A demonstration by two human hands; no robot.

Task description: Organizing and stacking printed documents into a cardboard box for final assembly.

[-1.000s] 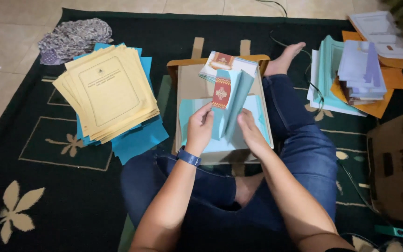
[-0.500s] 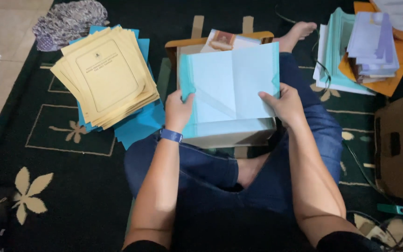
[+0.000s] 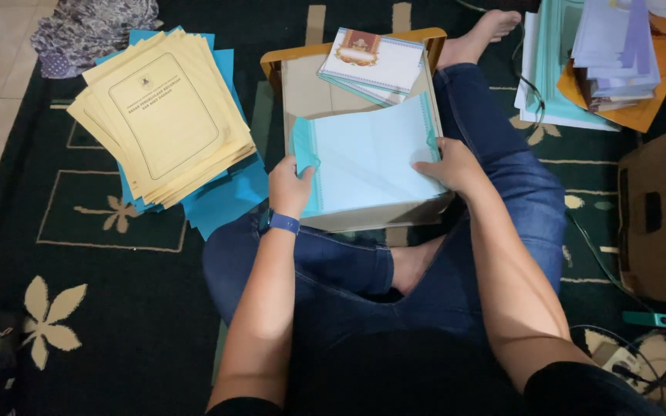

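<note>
A single pale blue sheet (image 3: 371, 162) lies on the small wooden table (image 3: 302, 85) over the person's lap, its long axis running left to right, slightly tilted. The left hand (image 3: 290, 185) pinches its folded-over left corner; the right hand (image 3: 449, 166) rests flat, fingers spread, on its right edge. Beyond it lies one small stack of bordered certificates (image 3: 371, 62). One fanned pile of yellow folders (image 3: 163, 115) sits left on the carpet (image 3: 79, 308).
</note>
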